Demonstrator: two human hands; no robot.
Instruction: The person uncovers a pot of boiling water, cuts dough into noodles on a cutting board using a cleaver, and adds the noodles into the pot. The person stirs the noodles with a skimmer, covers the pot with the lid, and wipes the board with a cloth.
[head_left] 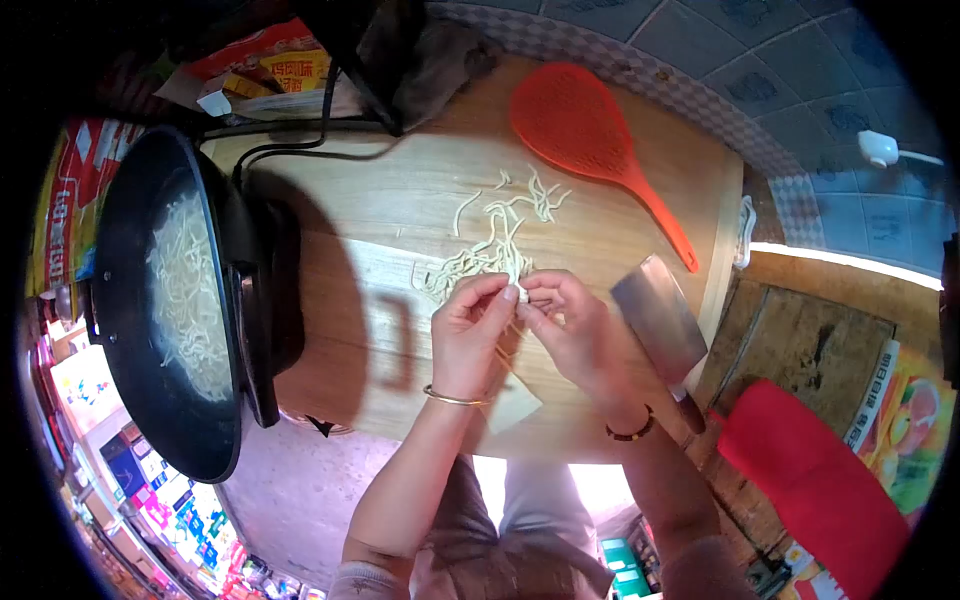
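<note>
My left hand [472, 325] and my right hand [568, 325] meet over the wooden board, fingertips pinched together on a few strands of noodles [514, 262]. Beyond and to the left of my fingers lies a loose heap of cut noodles [465, 270], with stray strands farther back. A flat sheet of dough [508, 403] rests on the board below my hands, partly hidden by my left wrist. Right of my right hand is a cleaver [660, 318], its handle pointing toward me.
A black wok [120, 330] with pale noodles [190, 300] in it stands on a burner at the left. An orange-red strainer [575, 115] lies at the board's [340, 225] back right. A red cloth-like thing [800, 470] is at the lower right, and a power cord [290, 148] runs behind.
</note>
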